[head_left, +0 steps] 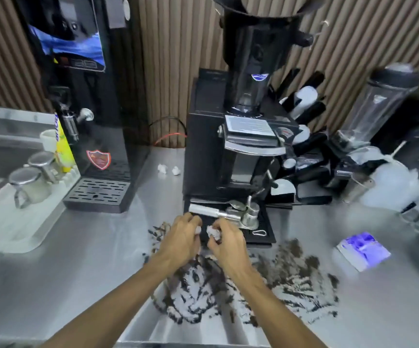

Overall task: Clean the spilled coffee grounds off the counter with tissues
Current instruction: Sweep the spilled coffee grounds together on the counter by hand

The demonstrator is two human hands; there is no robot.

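Tissue (213, 233) seems pinched between left hand (182, 238) and right hand (226, 243), above coffee grounds (291, 270).

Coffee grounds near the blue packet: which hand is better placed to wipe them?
Right, probably: the right hand grips a tissue wad and lies nearer those grounds than the left hand.

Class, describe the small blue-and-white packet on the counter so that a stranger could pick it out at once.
Start at the tall black coffee grinder standing in the middle of the steel counter. Go right along the near side, past the spilled coffee grounds, to a small flat packet lying alone. It is bright blue and white; its neighbours are black machines and clear jars.
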